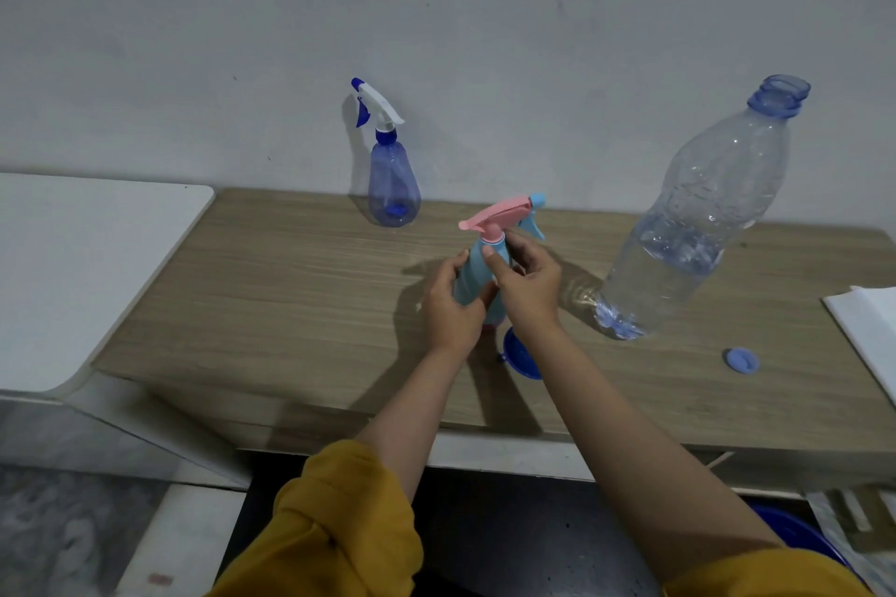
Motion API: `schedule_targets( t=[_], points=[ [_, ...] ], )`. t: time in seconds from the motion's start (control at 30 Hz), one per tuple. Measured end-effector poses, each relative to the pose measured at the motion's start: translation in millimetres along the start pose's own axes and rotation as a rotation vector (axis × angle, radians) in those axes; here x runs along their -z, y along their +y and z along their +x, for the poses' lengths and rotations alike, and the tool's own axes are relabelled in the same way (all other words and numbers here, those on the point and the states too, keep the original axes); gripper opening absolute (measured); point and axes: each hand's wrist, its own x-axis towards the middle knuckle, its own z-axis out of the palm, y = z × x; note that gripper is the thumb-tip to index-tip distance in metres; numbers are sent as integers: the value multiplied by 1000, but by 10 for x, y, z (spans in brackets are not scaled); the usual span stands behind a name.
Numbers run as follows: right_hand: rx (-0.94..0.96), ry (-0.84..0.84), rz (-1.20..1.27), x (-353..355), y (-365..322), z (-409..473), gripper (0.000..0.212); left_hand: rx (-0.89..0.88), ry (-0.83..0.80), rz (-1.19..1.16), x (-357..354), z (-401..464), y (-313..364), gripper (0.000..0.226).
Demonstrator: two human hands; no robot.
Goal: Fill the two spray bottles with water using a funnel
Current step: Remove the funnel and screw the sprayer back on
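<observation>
Holding the light blue sprayer (477, 279) upright on the wooden table (291, 286), I have my left hand (451, 305) wrapped round its body from the left, fingers curled against the plastic. My right hand (526, 279) pinches the neck just under the pink spray head (497, 213), thumb in front, fingers behind. The bottle stands between my two palms, its base hidden by my hands. The blue funnel (521, 354) lies on the table just below my right wrist, partly covered by my forearm. The dark blue sprayer (392, 182) stands well apart by the wall, head on. The big water bottle (693, 228) stands open to my right, part full, and its cap (742, 360) lies near it. I cannot tell whether the pink head is screwed tight.
</observation>
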Motion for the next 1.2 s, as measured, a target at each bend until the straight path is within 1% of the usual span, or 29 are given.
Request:
schedule_targets(
  t=[0.1,0.17,0.2,0.27,0.37,0.4,0.5,0.6,0.7,0.77,0.87,0.97,1.07,1.13,1.2],
  points=[
    [-26,92,58,-39,-16,-18,27,-3,4,15,-3,0,-7,40],
    [-27,144,67,-65,-15,-45,31,0,4,12,-8,5,-21,39],
    [-25,142,66,-72,-5,-51,33,0,4,8,-6,7,-26,39],
    [-22,84,48,-74,8,-52,35,6,-7,4,1,7,-18,37],
    [43,25,-75,-70,28,-32,32,20,-16,-10,7,-7,5,38],
    [47,35,-94,-72,25,-30,30,17,-10,-16,6,-8,4,38],
    [32,103,-39,-98,14,-29,27,0,-3,-17,-1,-8,-8,37],
    [8,164,11,-139,-20,-60,32,3,3,-27,-2,-1,-40,35],
    [-5,98,-1,-132,-2,-89,42,23,-10,-22,10,-16,6,33],
    [16,56,-43,-120,33,-67,39,30,-19,-24,15,-24,34,33],
    [9,109,-43,-128,8,-43,30,25,-13,-28,19,-21,16,36],
    [-22,174,16,-147,-25,-45,33,30,-15,-30,22,-16,1,39],
    [-13,138,8,-132,-14,-79,39,42,-36,-27,22,-10,12,38],
    [11,89,-24,-110,13,-82,37,38,-40,-28,27,-15,19,38],
    [47,78,-78,-94,24,-75,32,37,-36,-28,29,-25,27,37]
  ],
)
